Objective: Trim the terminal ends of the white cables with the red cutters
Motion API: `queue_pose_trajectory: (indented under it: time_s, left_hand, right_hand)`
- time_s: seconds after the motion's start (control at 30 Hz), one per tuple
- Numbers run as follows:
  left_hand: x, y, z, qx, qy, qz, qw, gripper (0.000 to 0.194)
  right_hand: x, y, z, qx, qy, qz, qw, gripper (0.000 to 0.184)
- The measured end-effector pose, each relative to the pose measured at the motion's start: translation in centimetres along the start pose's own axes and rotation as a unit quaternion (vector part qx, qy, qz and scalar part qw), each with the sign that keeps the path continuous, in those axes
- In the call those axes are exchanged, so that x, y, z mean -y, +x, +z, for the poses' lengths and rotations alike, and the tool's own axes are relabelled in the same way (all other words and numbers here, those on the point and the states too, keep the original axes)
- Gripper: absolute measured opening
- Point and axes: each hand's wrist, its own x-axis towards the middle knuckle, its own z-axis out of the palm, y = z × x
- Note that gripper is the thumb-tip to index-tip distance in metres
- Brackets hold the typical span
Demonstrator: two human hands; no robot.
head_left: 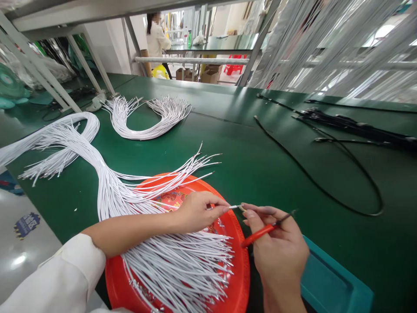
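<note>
The left hand [202, 211] pinches a white wire [233, 207] near its end, above the right rim of the red tray [243, 265], while the right hand [280, 239], thumb and forefinger pressed together at the tip, also holds a red-handled tool [259, 235]. Loose wires [182, 256] spread across the tray at the worktop's [224, 134] near edge; two bundles [143, 132] [73, 148] lie toward its far left corner. One end appears in progress; how many others are finished cannot be told.

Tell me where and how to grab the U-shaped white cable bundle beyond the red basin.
Take the bundle around the middle of its bend, probably from the near side: its U opens away from the camera, strands lie close together there, and both ends fan loose.
</note>
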Motion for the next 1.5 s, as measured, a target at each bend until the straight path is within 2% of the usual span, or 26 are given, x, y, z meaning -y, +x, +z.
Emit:
queue_pose_trajectory:
  time_s: [0.23,0.33,0.47,0.63,0.73,0.83,0.9,0.97,1.03,1.1,1.2,1.4,1.5]
  left_hand:
    - [0.4,-0.2,0.3,-0.003,0.039,0.03,0.999,0.022]
    - [0.1,-0.3,0.2,-0.012,0.032,0.04,0.999,0.031]
    - [0.1,-0.1,0.0,0.016,0.008,0.063,0.998,0.026]
    - [0.7,0.0,0.2,0.053,-0.036,-0.001,0.998,0.029]
    - [0.8,-0.1,0.3,0.057,-0.041,-0.04,0.997,0.029]
    - [0.8,-0.2,0.3,0.046,-0.031,-0.058,0.997,0.027]
    - [0.9,-0.2,0.3,0.031,-0.014,-0.058,0.998,0.025]
    - [0.8,-0.2,0.4,0.014,0.001,-0.043,0.999,0.023]
    - [0.7,-0.3,0.4,0.005,0.0,-0.025,1.0,0.023]
    - [0.4,-0.5,0.4,0.003,-0.007,-0.015,1.0,0.022]
    - [0.2,-0.6,0.4,-0.002,-0.01,-0.002,1.0,0.021]
    - [0.4,-0.6,0.3,-0.016,0.011,0.058,0.998,0.017]
    - [0.4,-0.6,0.3,-0.01,0.033,0.056,0.998,0.016]
  right_hand:
    - [-0.3,-0.2,0.1,0.009,0.008,0.016,1.0,0.03]
    - [-0.7,-0.2,0.1,0.005,-0.004,0.005,1.0,0.029]
    - [-0.9,-0.1,0.1,0.02,0.028,0.022,0.999,0.031]
    - [-1.3,-0.2,0.3,0.02,0.011,0.044,0.999,0.032]
    - [-1.8,-0.6,0.3,0.014,-0.039,-0.002,0.999,0.029]
    - [-2.4,-1.1,0.3,0.023,-0.141,-0.083,0.986,0.023]
    - [-2.6,-1.2,0.2,0.041,-0.202,-0.139,0.969,0.018]
    - [-2.6,-1.0,0.2,0.053,-0.212,-0.158,0.963,0.017]
    - [-2.5,-0.8,0.3,0.047,-0.168,-0.107,0.979,0.019]
    - [-2.2,-0.5,0.4,0.037,-0.095,-0.021,0.995,0.025]
    - [-1.6,-0.2,0.7,0.039,-0.012,0.059,0.997,0.033]
    - [-1.4,-0.5,0.8,0.017,0.021,0.081,0.996,0.037]
    - [-1.7,-0.9,0.9,0.007,-0.008,0.047,0.999,0.033]
